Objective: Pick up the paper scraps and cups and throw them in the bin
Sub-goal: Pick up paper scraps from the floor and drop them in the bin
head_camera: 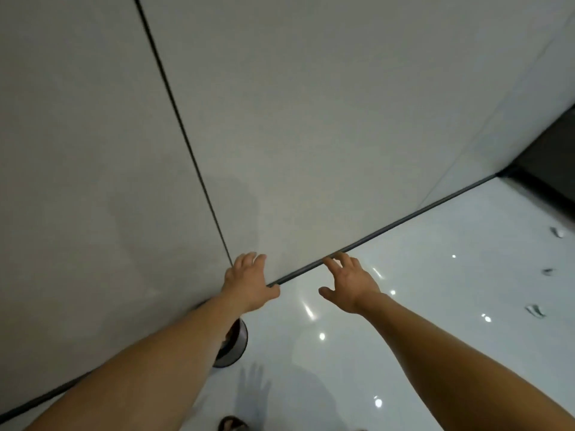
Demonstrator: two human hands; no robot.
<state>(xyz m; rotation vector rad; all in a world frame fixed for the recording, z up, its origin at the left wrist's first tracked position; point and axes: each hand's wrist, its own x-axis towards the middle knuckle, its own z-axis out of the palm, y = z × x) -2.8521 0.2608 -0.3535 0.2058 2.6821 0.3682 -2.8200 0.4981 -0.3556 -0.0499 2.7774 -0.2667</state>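
Both my left hand and right hand reach out empty, fingers spread. Paper scraps lie at three o'clock; the bin sits under my left forearm. Next, I judge: turn right to collect them.

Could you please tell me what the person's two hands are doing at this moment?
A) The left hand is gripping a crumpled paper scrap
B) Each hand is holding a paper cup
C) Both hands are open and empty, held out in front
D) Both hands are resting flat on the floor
C: the left hand and the right hand are both spread open with nothing in them, raised toward the wall above the glossy floor.
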